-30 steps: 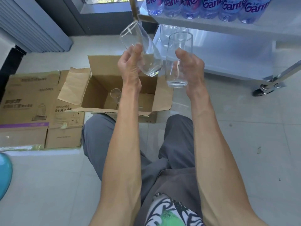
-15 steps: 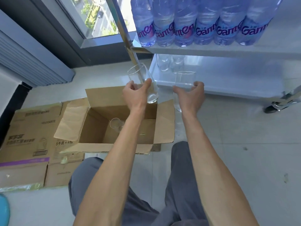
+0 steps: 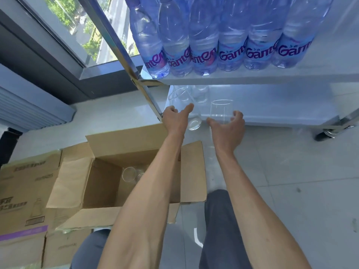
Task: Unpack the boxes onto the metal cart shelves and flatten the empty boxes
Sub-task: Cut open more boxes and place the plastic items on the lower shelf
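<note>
So, starting at the left edge of the floor: there's a stack of flattened cardboard boxes (image 3: 25, 195) with printed labels and a purple stripe, lying flat on the tiles. Just right of that, and partly on top of it, sits the open box (image 3: 108, 175), flaps folded outward. Down inside it near the back wall you can see at least one clear glass in the box (image 3: 129, 174); maybe a second rim beside it, hard to tell.

Both forearms reach out over the box toward the metal cart (image 3: 272, 78). The left hand (image 3: 175, 119) is wrapped around a tilted glass (image 3: 186, 109), rim leaning up and left, base down by the front edge of the lower shelf (image 3: 281, 111), right next to the cart's left front post. The right hand (image 3: 228, 125) is gripping an upright glass (image 3: 221, 111) from below, thumb on one side and fingers curled round the other, at the front edge of that same shelf. Can't tell if its base is actually touching the shelf.

Behind those two, toward the back left corner of the lower shelf, a few glasses on the shelf (image 3: 201, 94) are already standing. The upper shelf carries a row of water bottles (image 3: 223, 35) with blue labels along its front edge. Far right, one cart wheel (image 3: 328, 133) sits on the floor.
</note>
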